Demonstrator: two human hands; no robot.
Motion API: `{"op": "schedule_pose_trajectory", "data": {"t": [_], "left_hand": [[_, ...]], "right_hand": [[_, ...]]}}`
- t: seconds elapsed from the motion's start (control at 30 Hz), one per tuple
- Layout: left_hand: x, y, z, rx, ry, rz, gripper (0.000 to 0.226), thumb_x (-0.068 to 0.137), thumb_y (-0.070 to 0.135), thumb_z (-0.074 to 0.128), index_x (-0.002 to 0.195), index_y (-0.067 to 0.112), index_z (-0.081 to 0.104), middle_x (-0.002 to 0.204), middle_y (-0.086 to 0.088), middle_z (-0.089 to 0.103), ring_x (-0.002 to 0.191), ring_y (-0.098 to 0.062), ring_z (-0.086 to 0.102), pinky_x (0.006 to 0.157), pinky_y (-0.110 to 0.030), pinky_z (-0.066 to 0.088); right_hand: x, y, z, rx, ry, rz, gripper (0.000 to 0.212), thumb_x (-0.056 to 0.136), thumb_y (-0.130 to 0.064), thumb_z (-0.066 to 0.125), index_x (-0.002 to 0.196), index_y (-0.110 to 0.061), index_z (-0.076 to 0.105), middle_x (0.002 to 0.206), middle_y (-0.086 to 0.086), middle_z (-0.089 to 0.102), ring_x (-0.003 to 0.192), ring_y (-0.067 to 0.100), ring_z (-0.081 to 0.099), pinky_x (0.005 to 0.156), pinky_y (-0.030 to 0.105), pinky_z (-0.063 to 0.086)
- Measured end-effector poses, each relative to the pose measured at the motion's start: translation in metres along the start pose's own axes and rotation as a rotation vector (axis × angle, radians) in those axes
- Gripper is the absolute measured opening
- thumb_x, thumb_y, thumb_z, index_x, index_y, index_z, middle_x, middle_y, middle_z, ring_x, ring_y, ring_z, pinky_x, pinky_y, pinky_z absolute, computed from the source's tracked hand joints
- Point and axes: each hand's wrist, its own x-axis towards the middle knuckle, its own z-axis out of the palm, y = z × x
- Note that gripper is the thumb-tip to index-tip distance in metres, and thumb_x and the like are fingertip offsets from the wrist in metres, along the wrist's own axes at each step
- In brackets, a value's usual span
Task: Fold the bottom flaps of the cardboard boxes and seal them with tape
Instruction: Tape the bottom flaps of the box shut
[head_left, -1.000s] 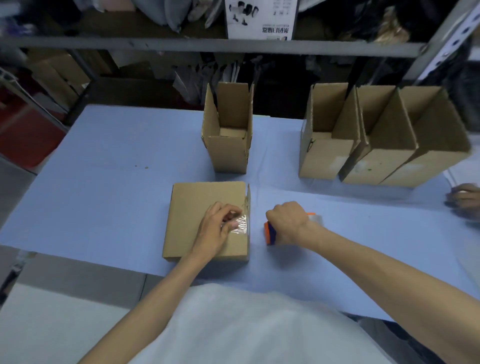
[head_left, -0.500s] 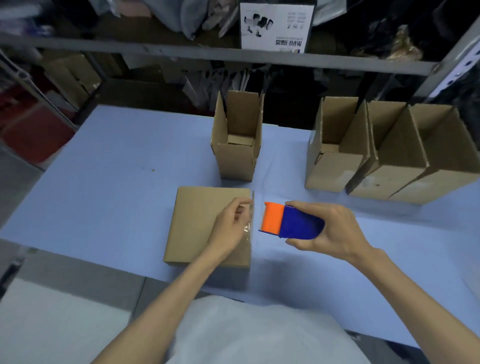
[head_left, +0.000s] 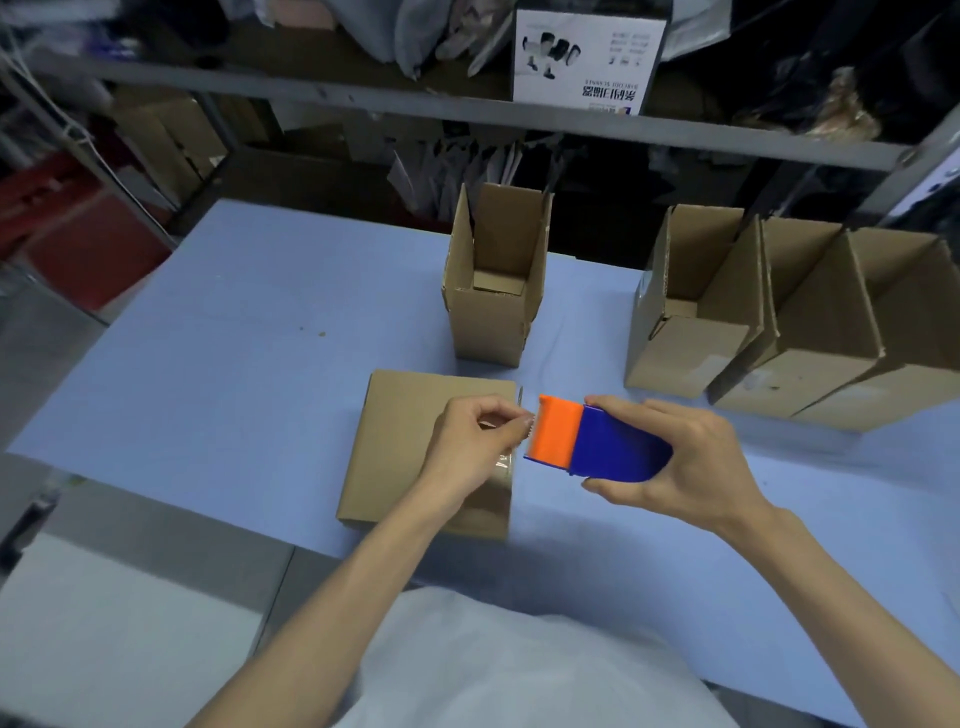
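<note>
A cardboard box (head_left: 405, 441) stands upside down near the table's front edge, its bottom flaps folded flat, with clear tape over its right edge. My left hand (head_left: 475, 441) hovers over the box's right side and pinches the tape end at the dispenser's mouth. My right hand (head_left: 691, 462) grips the blue and orange tape dispenser (head_left: 592, 441), held just right of the box, orange end pointing left.
An upright open box (head_left: 493, 291) stands behind the taped one. A row of three open boxes (head_left: 779, 322) leans at the back right. The blue table cover (head_left: 234, 338) spreads to the left. Metal shelving (head_left: 467, 111) with goods runs along the back.
My right hand lifted the dispenser off the table beside the box and turned it level. My left hand left the taped edge and rose to the dispenser's mouth.
</note>
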Motion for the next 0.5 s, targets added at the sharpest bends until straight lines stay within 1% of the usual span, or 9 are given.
{"op": "schedule_pose_trajectory", "data": {"t": [0.07,0.13,0.23,0.3,0.4,0.47,0.5], "left_hand": [[0.002,0.0,-0.002,0.006,-0.001,-0.043,0.014,0.087,0.011,0.067,0.076,0.018,0.071,0.071,0.001,0.068,0.067,-0.012,0.062,0.065,-0.026,0.054],[0.006,-0.003,-0.003,0.054,0.014,-0.074,0.021,0.086,0.008,0.067,0.069,0.019,0.069,0.065,0.002,0.067,0.064,-0.013,0.062,0.065,-0.03,0.055],[0.013,-0.006,-0.003,0.171,0.049,-0.119,0.029,0.083,0.005,0.067,0.058,0.021,0.066,0.062,0.003,0.065,0.065,-0.016,0.062,0.072,-0.038,0.057],[0.016,-0.011,-0.01,0.256,0.085,-0.142,0.028,0.081,0.01,0.07,0.055,0.021,0.065,0.059,0.007,0.065,0.064,-0.014,0.062,0.072,-0.034,0.056],[0.021,-0.022,-0.032,0.321,0.143,-0.184,0.027,0.079,0.017,0.074,0.053,0.02,0.065,0.048,0.012,0.061,0.054,-0.009,0.058,0.067,-0.026,0.051],[0.023,-0.029,-0.04,0.343,0.161,-0.201,0.029,0.078,0.016,0.074,0.051,0.02,0.065,0.047,0.015,0.06,0.052,-0.007,0.057,0.063,-0.021,0.047],[0.023,-0.03,-0.04,0.358,0.171,-0.205,0.029,0.077,0.016,0.074,0.051,0.02,0.065,0.049,0.015,0.061,0.055,-0.008,0.057,0.064,-0.02,0.046]], "right_hand": [[0.004,0.003,0.001,-0.02,-0.037,0.005,0.082,0.061,-0.062,0.072,0.13,-0.021,0.056,0.104,-0.001,0.069,0.089,0.017,0.063,0.062,0.023,0.051],[0.008,0.005,0.006,-0.018,-0.082,0.012,0.081,0.062,-0.062,0.074,0.13,-0.024,0.055,0.107,-0.003,0.069,0.092,0.017,0.063,0.064,0.024,0.053],[0.012,0.007,0.015,0.038,-0.139,0.063,0.079,0.062,-0.056,0.081,0.131,-0.028,0.053,0.111,-0.007,0.068,0.095,0.015,0.063,0.07,0.026,0.055],[0.008,0.011,0.017,0.062,-0.168,0.086,0.077,0.063,-0.056,0.08,0.13,-0.03,0.053,0.11,-0.009,0.068,0.093,0.014,0.063,0.071,0.028,0.056],[-0.006,0.02,0.016,0.024,-0.174,0.1,0.075,0.061,-0.063,0.074,0.127,-0.033,0.054,0.102,-0.011,0.069,0.086,0.015,0.064,0.067,0.027,0.055],[-0.01,0.023,0.016,0.022,-0.185,0.108,0.076,0.06,-0.064,0.072,0.127,-0.033,0.054,0.102,-0.011,0.069,0.086,0.013,0.063,0.067,0.024,0.053],[-0.009,0.025,0.017,0.016,-0.196,0.109,0.076,0.061,-0.063,0.074,0.127,-0.033,0.054,0.103,-0.011,0.069,0.085,0.012,0.063,0.067,0.021,0.052]]}}
